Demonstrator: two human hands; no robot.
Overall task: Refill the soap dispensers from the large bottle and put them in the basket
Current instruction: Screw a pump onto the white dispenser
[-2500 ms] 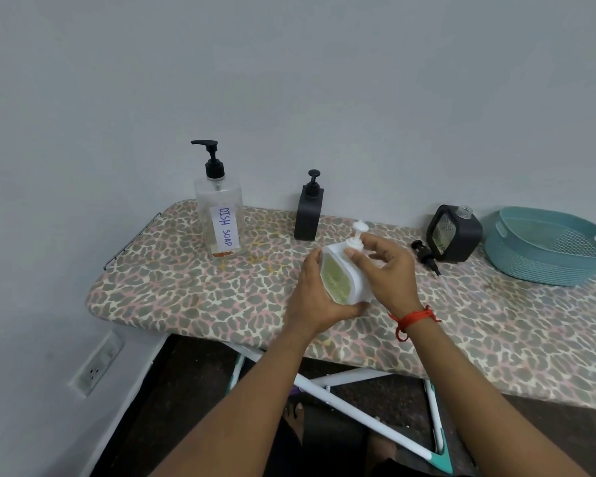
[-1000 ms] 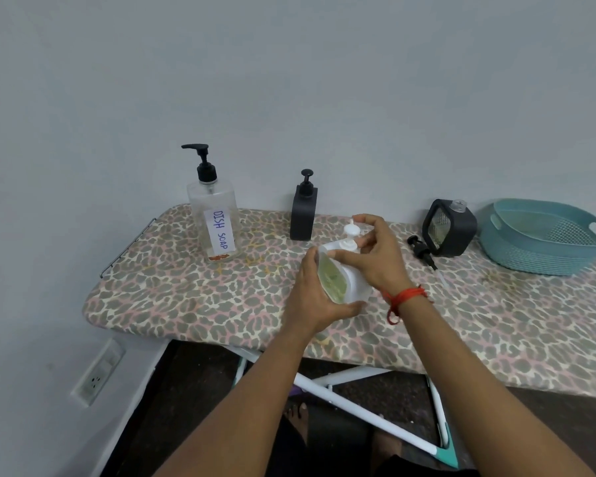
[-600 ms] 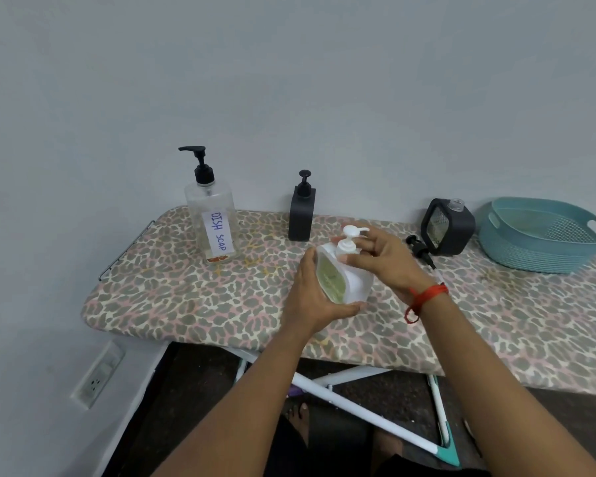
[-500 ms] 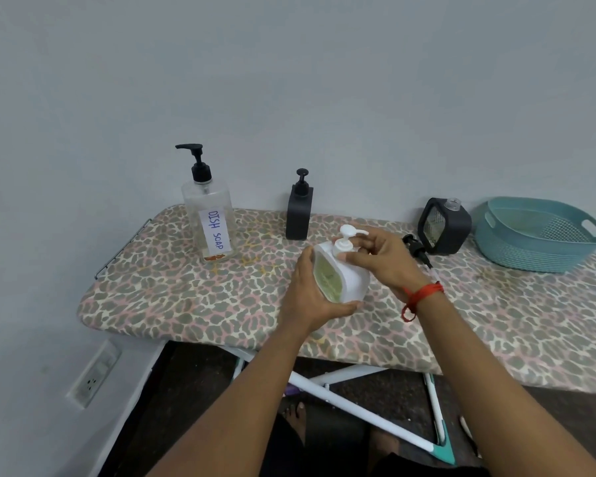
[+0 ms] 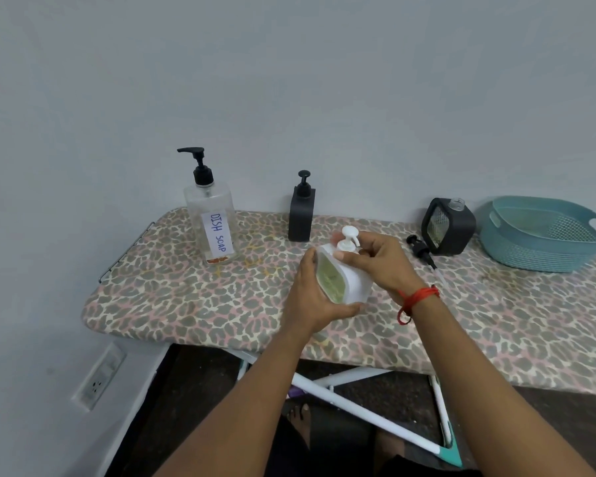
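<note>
A white soap dispenser (image 5: 344,280) with a greenish window is held just above the ironing board (image 5: 172,290), near its front edge. My left hand (image 5: 310,297) grips its body from the left and below. My right hand (image 5: 382,263) pinches the collar of its white pump (image 5: 349,238). The large clear bottle (image 5: 211,218) labelled DISH SOAP stands at the back left. A black dispenser (image 5: 301,215) stands behind the white one. Another black dispenser (image 5: 449,227) stands open-necked at the right, its black pump (image 5: 422,251) lying beside it. The teal basket (image 5: 544,235) sits at the far right.
The board stands against a grey wall. Its left end with a metal rack (image 5: 124,256) is beyond the clear bottle. White legs (image 5: 358,404) cross beneath it. A wall socket (image 5: 98,380) is low on the left.
My right hand has turned on the white pump, whose nozzle swung round to the right. The dispenser stays in my left hand at about the same spot.
</note>
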